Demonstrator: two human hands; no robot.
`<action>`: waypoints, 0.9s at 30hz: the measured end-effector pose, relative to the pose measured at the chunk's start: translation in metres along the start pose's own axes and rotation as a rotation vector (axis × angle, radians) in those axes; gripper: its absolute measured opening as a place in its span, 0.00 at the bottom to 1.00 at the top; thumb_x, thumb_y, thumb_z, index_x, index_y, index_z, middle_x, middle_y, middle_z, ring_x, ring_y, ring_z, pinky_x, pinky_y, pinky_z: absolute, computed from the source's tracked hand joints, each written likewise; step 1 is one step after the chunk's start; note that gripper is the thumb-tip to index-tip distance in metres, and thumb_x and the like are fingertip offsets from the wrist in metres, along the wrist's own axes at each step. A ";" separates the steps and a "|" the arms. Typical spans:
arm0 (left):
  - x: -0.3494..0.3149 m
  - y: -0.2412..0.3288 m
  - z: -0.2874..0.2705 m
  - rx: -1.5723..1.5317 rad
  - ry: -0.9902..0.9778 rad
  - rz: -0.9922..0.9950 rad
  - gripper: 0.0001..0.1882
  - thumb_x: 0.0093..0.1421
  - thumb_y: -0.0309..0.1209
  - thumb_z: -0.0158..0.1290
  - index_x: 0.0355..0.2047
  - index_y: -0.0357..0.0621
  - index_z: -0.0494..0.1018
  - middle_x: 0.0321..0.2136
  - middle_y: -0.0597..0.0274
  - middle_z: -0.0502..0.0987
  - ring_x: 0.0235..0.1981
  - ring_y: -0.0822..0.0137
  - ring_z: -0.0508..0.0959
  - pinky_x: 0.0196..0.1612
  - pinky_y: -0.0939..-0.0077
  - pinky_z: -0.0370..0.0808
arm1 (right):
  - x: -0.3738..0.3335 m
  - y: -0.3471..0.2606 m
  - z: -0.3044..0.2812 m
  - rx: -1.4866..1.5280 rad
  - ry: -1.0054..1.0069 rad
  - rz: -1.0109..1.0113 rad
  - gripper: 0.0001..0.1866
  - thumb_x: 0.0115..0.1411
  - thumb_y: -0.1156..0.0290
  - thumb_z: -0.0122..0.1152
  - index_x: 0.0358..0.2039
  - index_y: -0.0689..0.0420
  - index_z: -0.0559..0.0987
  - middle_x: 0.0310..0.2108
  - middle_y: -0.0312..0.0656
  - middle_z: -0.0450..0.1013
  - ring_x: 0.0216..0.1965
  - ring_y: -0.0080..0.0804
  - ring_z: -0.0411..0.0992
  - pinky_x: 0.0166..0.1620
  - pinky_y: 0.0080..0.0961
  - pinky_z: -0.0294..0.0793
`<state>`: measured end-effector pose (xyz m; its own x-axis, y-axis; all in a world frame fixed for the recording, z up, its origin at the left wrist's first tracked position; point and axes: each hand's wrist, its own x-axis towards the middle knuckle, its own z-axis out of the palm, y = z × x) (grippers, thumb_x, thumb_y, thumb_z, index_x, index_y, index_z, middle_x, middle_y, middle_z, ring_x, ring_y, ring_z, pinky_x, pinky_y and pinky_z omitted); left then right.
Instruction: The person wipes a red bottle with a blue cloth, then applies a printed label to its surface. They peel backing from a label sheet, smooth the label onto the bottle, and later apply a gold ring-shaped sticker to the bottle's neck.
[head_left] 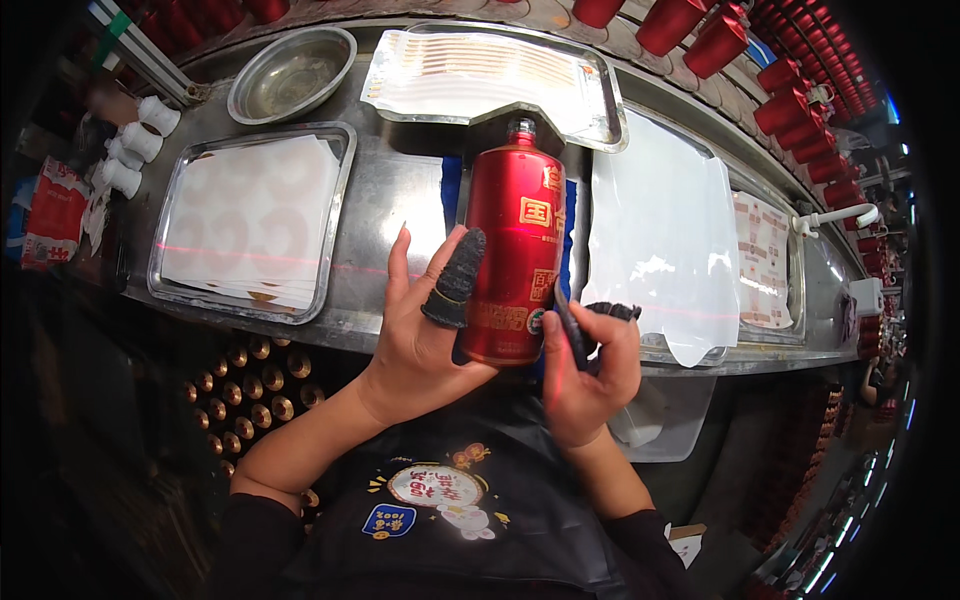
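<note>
Forearms (315,440) angle in from seven and five o'clock to the half-splayed left hand (415,325) and curled right hand (597,368), the left holding the red bottle (512,260) at twelve, the right by its four-o'clock side, gripping what, if anything, I cannot tell.

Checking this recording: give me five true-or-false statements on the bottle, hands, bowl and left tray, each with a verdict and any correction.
1. The bottle is blue. False: it is red.
2. The left hand is at the bottle's lower left. True.
3. The right hand is up by the bottle's neck. False: it is at the lower right side.
4. White sheets lie in the left tray. True.
5. The bowl is right of the bottle. False: it is left.
</note>
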<state>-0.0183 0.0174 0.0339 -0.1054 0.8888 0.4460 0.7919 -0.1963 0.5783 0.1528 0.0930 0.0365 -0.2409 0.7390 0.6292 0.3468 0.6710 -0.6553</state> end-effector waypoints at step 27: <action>-0.016 0.006 0.006 -0.153 0.084 -0.056 0.33 0.45 0.40 0.69 0.54 0.53 0.77 0.69 0.44 0.59 0.68 0.38 0.59 0.67 0.28 0.44 | -0.010 -0.022 -0.031 0.076 0.001 0.231 0.12 0.56 0.79 0.71 0.40 0.64 0.78 0.36 0.39 0.74 0.38 0.23 0.71 0.45 0.20 0.70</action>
<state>-0.0078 0.0049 0.0261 -0.2015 0.8638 0.4617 0.6831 -0.2139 0.6983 0.1752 0.0690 0.0575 -0.1622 0.8731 0.4597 0.3237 0.4872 -0.8111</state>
